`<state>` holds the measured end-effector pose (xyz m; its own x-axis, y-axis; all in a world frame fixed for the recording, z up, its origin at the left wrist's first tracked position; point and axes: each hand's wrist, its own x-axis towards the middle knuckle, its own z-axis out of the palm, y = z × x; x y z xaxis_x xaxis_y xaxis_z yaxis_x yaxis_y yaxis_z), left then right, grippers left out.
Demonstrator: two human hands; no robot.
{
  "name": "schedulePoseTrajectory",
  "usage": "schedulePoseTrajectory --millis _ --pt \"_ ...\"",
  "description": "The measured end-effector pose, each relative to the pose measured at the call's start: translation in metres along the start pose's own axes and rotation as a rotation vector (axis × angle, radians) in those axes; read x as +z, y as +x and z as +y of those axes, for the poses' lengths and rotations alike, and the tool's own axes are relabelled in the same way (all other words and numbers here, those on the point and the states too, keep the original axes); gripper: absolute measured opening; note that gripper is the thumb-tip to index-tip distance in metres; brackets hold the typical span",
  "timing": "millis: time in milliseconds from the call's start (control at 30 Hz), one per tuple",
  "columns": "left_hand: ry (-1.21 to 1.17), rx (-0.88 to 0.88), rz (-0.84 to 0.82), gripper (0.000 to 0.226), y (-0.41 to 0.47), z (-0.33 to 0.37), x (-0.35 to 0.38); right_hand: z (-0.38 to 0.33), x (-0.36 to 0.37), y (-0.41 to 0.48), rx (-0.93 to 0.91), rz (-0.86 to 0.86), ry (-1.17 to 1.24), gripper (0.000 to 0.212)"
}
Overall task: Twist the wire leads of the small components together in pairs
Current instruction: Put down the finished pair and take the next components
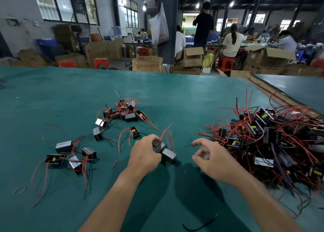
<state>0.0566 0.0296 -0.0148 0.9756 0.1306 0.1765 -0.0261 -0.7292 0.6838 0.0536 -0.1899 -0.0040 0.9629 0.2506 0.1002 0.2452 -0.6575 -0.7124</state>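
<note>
My left hand [146, 153] is closed around two small black box components [165, 152], whose red wire leads [167, 135] stick up blurred above the fingers. My right hand [213, 159] hovers just to the right, fingers curled and apart, with nothing in it. A big tangled heap of black components with red and black leads [273, 140] lies at the right. A smaller cluster [125, 112] lies ahead at centre. Another small group [71, 155] sits at the left. One single component [135, 132] lies just beyond my left hand.
The green table mat [52, 100] covers the work surface. A rubber band [19, 190] lies near the left front edge. A loose black wire [198, 227] lies between my forearms. Cardboard boxes, red stools and seated workers fill the hall beyond the table.
</note>
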Motion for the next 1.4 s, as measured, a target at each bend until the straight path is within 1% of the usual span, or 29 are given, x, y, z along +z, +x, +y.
schedulePoseTrajectory --millis 100,133,167,233,333,467,600,667,767,833,933,967,1033,1100,1133,1200,1267,1333,1400 --pt "-0.211 0.097 -0.138 0.028 -0.006 0.012 0.001 -0.004 0.012 -0.002 -0.048 0.007 -0.123 0.049" --pt "-0.261 0.127 -0.157 0.028 -0.007 0.015 0.001 -0.006 0.014 -0.003 -0.064 0.001 -0.156 0.053" --pt "-0.301 0.147 -0.158 0.028 -0.008 0.017 0.001 -0.007 0.013 -0.004 -0.071 -0.009 -0.169 0.052" --pt "-0.338 0.163 -0.124 0.030 -0.007 0.017 0.001 -0.010 0.010 -0.005 -0.074 -0.040 -0.155 0.041" --pt "-0.295 0.176 -0.033 0.032 -0.008 0.016 0.000 -0.013 0.007 -0.008 -0.076 -0.111 -0.138 0.028" --pt "-0.228 0.195 0.028 0.037 -0.011 0.018 0.001 -0.014 0.013 -0.009 -0.093 -0.143 -0.149 0.032" --pt "-0.192 0.237 0.057 0.038 -0.014 0.022 0.003 -0.013 0.022 -0.006 -0.135 -0.074 -0.300 0.026" --pt "-0.180 0.252 0.067 0.037 -0.015 0.023 0.004 -0.014 0.027 -0.006 -0.147 -0.059 -0.321 0.026" --pt "-0.136 0.244 0.092 0.035 -0.014 0.019 0.004 -0.014 0.027 -0.008 -0.158 -0.090 -0.345 0.030" --pt "-0.087 0.233 0.098 0.032 -0.013 0.018 0.003 -0.014 0.020 -0.008 -0.144 -0.068 -0.382 0.033" --pt "-0.089 0.187 0.075 0.029 -0.013 0.017 0.003 -0.016 0.005 -0.009 -0.101 -0.037 -0.407 0.036" --pt "-0.098 0.168 0.060 0.028 -0.012 0.017 0.004 -0.016 0.001 -0.010 -0.084 -0.064 -0.421 0.034" --pt "-0.130 0.126 0.046 0.026 -0.010 0.017 0.006 -0.019 -0.004 -0.012 -0.073 -0.173 -0.421 0.029" --pt "-0.150 0.079 0.060 0.020 -0.008 0.016 0.010 -0.021 -0.007 -0.015 -0.095 -0.266 -0.335 0.021" --pt "-0.152 0.055 0.071 0.016 -0.007 0.015 0.011 -0.022 -0.008 -0.016 -0.115 -0.284 -0.285 0.015" --pt "-0.138 0.023 0.098 0.014 -0.006 0.012 0.014 -0.024 -0.011 -0.016 -0.144 -0.245 -0.214 0.002" --pt "-0.085 0.021 0.121 0.014 -0.005 0.008 0.016 -0.023 -0.013 -0.014 -0.151 -0.140 -0.157 0.009" --pt "-0.025 0.033 0.098 0.015 -0.003 0.006 0.015 -0.020 -0.014 -0.012 -0.130 -0.052 -0.155 0.012" --pt "0.048 0.043 0.038 0.017 -0.003 0.005 0.015 -0.017 -0.015 -0.010 -0.103 -0.031 -0.172 0.012"
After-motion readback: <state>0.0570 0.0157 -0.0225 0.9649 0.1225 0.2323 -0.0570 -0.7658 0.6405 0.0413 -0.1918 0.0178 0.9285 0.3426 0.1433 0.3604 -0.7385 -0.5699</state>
